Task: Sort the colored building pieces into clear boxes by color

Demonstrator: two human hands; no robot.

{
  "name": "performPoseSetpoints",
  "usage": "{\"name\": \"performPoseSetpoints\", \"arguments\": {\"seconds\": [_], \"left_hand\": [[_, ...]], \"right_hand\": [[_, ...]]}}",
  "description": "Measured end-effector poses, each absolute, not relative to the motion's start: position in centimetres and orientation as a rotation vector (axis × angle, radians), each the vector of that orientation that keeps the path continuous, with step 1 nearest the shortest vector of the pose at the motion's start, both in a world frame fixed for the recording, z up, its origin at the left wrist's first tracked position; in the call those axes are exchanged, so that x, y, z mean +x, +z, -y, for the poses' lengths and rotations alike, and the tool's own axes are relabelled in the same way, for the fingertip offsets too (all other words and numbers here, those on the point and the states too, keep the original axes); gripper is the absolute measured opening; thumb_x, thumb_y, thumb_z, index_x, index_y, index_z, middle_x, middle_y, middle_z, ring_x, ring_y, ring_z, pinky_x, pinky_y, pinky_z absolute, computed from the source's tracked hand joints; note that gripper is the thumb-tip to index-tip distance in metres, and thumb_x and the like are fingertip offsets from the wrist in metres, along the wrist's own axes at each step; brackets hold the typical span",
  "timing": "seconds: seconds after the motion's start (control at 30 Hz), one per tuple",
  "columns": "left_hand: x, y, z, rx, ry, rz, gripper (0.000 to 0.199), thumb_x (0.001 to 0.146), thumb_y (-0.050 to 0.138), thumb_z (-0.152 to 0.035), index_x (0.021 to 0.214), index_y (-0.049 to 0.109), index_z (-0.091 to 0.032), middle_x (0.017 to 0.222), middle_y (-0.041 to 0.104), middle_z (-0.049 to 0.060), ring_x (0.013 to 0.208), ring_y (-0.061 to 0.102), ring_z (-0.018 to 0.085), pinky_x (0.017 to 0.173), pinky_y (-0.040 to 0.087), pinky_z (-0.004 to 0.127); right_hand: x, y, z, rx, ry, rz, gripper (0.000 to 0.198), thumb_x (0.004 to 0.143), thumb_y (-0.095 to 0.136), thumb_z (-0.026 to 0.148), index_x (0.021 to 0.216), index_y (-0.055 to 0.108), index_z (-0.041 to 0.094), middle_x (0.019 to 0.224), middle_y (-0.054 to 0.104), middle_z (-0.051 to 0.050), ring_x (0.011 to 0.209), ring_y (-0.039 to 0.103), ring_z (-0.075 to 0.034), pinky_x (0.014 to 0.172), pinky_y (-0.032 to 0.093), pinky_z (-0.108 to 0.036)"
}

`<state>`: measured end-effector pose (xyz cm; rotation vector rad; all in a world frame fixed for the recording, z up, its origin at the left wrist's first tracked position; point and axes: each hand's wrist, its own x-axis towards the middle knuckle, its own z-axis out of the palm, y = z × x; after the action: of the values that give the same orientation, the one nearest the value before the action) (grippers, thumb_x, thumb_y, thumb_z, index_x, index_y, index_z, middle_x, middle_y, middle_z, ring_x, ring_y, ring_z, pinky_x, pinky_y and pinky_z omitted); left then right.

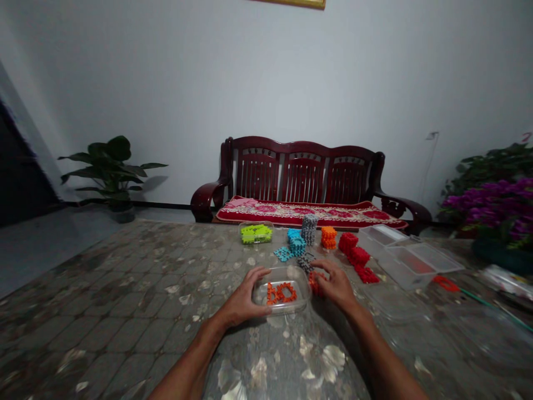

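Note:
My left hand (245, 297) grips the left side of a clear plastic container (262, 306), thumb at the near wall and fingers at the far rim. Inside it lie a few orange toothed plastic pieces (287, 293). Just right of the container, my right hand (335, 284) is closed on more orange toothed pieces (315, 283), which its fingers partly cover. Beyond that hand lie grey toothed pieces (305, 262), flat on the table. Blue pieces (283, 254) lie near a short blue stack (297, 244).
A tall grey stack (308, 229), an orange stack (328, 237) and red stacks (358, 255) stand farther back. Yellow-green pieces (256, 233) fill another clear container. A clear divided box (410, 264) sits open at right, near transparent lids (400, 303) on the patterned tablecloth (158, 311).

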<state>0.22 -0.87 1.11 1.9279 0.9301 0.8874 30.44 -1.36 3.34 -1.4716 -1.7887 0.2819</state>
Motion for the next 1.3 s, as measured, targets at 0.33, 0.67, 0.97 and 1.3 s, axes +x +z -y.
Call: {"name": "performPoseSetpoints", "arguments": {"seconds": [0.33,0.67,0.97,1.3], "left_hand": [[0.1,0.9,0.7,1.97,0.875,-0.947,0.085,0.063,0.083,-0.031,0.141,0.049,-0.023,0.155,0.036,0.012,0.145,0.036,0.034,0.122,0.029,0.049],[0.1,1.1,0.8,1.968,0.86,-0.953,0.087,0.062,0.084,-0.032,0.141,0.049,-0.023,0.155,0.037,0.013,0.147,0.033,0.035,0.122,0.028,0.05],[0.4,1.1,0.9,1.959,0.892,-0.93,0.088,0.064,0.085,-0.035,0.143,0.047,-0.026,0.154,0.037,0.011,0.142,0.04,0.033,0.12,0.035,0.049],[0.3,1.1,0.8,1.985,0.889,-0.944,0.089,0.062,0.087,-0.036,0.142,0.048,-0.024,0.152,0.039,0.012,0.144,0.038,0.035,0.121,0.032,0.049]], "right_hand": [[31.8,3.9,2.1,-1.787,0.273,2.014,0.061,0.067,0.068,0.024,0.128,0.067,0.02,0.133,0.067,-0.011,0.124,0.057,-0.034,0.108,0.041,-0.048],[31.2,4.6,2.2,-1.736,0.232,1.963,0.048,0.073,0.065,0.023,0.121,0.071,0.022,0.125,0.071,-0.01,0.119,0.062,-0.033,0.103,0.045,-0.047],[22.9,9.1,2.1,-1.545,0.396,2.477,0.035,0.079,0.061,0.016,0.109,0.076,0.024,0.104,0.078,-0.007,0.094,0.072,-0.022,0.082,0.051,-0.028],[19.4,9.1,0.8,-1.834,0.26,2.714,0.027,0.078,0.067,0.032,0.099,0.08,0.021,0.097,0.079,-0.013,0.092,0.074,-0.029,0.075,0.052,-0.031]]}}
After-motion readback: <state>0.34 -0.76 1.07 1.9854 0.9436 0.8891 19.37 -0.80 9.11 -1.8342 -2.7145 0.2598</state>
